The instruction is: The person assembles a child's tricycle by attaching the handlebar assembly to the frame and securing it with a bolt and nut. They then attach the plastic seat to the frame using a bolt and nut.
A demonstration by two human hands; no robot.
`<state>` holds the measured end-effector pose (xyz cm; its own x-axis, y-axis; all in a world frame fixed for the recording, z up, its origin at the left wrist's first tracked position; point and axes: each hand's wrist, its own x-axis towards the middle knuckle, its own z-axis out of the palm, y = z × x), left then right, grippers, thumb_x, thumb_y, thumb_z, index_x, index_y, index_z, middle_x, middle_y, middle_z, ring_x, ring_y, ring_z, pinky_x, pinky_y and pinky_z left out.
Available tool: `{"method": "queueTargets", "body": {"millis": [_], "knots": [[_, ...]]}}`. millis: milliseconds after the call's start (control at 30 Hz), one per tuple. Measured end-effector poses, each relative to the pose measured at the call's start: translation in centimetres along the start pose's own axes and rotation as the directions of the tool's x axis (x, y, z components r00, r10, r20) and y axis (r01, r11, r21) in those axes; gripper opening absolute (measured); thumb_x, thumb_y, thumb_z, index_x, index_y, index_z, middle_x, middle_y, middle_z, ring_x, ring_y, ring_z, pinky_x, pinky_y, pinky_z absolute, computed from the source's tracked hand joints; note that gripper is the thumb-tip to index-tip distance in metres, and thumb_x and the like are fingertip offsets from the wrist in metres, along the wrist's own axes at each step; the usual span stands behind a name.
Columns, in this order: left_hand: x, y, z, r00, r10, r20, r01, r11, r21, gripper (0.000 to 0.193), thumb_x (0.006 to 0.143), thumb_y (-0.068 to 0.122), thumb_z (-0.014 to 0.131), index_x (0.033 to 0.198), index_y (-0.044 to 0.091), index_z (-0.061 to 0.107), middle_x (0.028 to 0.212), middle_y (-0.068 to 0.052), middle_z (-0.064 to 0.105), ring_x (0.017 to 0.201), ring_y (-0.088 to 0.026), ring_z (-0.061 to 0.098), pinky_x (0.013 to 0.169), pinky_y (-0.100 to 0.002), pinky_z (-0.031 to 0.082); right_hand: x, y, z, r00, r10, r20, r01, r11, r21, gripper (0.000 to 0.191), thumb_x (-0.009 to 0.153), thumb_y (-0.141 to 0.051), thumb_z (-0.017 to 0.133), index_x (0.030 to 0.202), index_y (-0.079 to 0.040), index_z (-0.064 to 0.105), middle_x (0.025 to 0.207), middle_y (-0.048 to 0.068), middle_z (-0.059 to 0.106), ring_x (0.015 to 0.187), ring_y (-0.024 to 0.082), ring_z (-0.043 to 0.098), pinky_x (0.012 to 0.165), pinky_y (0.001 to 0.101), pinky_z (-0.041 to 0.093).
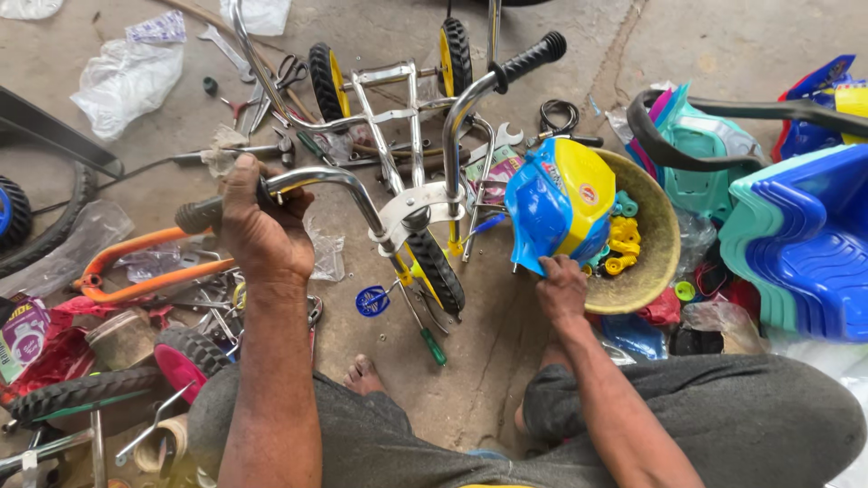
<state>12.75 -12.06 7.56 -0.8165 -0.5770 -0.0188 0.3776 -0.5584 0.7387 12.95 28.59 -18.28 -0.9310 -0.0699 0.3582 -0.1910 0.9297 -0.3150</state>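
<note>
Chrome handlebar (362,194) of the small kids' bike runs roughly left-right across my view, long axis from the black grip (194,215) by my left hand (258,226) up to the far grip (533,54) at upper right. Left hand is closed tight round the bar just inboard of the near grip, knuckles up. Stem and white clamp (411,212) sit right of that hand, with the front wheel (438,271) below the clamp, pointing toward my knees.

Right hand (561,289) is lower right of the clamp, fingers pinched on the bottom edge of the blue-and-yellow plastic front panel (561,203), which stands above the hand. Panel lies just right of the stem, so the right hand is the nearer one to it; panel and clamp apart, small gap.

Behind the panel: woven basket (655,235) with yellow and green plastic fittings (624,244), partly covered. Right fingertips hidden under the panel edge. Panel's mounting side faces away, can't see it. Left palm contact hidden too.
</note>
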Motion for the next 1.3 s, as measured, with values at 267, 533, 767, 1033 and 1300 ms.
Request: {"method": "queueTargets", "body": {"millis": [267,533,767,1033,1300], "knots": [[0.2,0.2,-0.6,0.998,-0.047,-0.051,0.047,0.999,-0.002,0.020,0.091,0.027,0.077,0.091,0.012,0.064,0.078,-0.001,0.066,0.066,-0.015,0.067,0.059,-0.033,0.061,6.4,-5.9,-11.7,0.929,0.084,-0.360,0.017,0.963,0.270,0.009,0.102,-0.014,0.075,0.100,-0.005,0.074,0.093,0.015,0.071,0.083,0.031,0.069,0.075,0.0428,0.053],[0.3,0.4,-0.5,0.998,-0.038,-0.052,0.036,0.999,-0.033,0.027,0.087,0.029,0.081,0.096,0.015,0.060,0.082,-0.002,0.067,0.065,-0.015,0.068,0.055,-0.032,0.060,4.8,-19.3,-19.5,0.763,-0.092,-0.639,0.343,0.897,0.280,0.032,0.095,0.004,0.061,0.126,0.000,0.069,0.119,0.020,0.067,0.108,0.038,0.067,0.096,0.0472,0.055],[0.3,1.1,-0.4,0.991,-0.128,-0.028,0.124,0.986,-0.111,0.025,0.085,0.029,0.081,0.091,0.014,0.062,0.079,-0.001,0.067,0.065,-0.014,0.070,0.054,-0.029,0.062,3.6,-23.2,-16.0,0.647,-0.583,-0.492,0.714,0.689,0.124,0.046,0.079,0.003,0.068,0.122,-0.009,0.075,0.125,0.012,0.064,0.113,0.032,0.060,0.100,0.0478,0.049],[0.3,0.2,0.0,0.990,-0.091,-0.106,0.065,0.971,-0.229,0.022,0.088,0.025,0.083,0.086,0.013,0.065,0.078,0.002,0.064,0.065,-0.011,0.064,0.057,-0.028,0.056,2.0,-24.9,-11.3,0.669,-0.691,-0.273,0.742,0.643,0.190,0.056,0.074,-0.003,0.070,0.128,-0.014,0.069,0.127,0.008,0.059,0.112,0.031,0.057,0.097,0.0495,0.044],[0.2,-0.8,2.5,0.932,0.070,-0.357,-0.134,0.978,-0.159,0.027,0.089,0.030,0.078,0.087,0.007,0.066,0.080,-0.001,0.065,0.067,-0.014,0.063,0.060,-0.034,0.057,3.5,-25.6,-12.0,0.652,-0.758,-0.028,0.735,0.622,0.270,0.049,0.072,-0.017,0.073,0.121,-0.013,0.072,0.131,0.013,0.059,0.117,0.040,0.055,0.097,0.0536,0.043]]}}
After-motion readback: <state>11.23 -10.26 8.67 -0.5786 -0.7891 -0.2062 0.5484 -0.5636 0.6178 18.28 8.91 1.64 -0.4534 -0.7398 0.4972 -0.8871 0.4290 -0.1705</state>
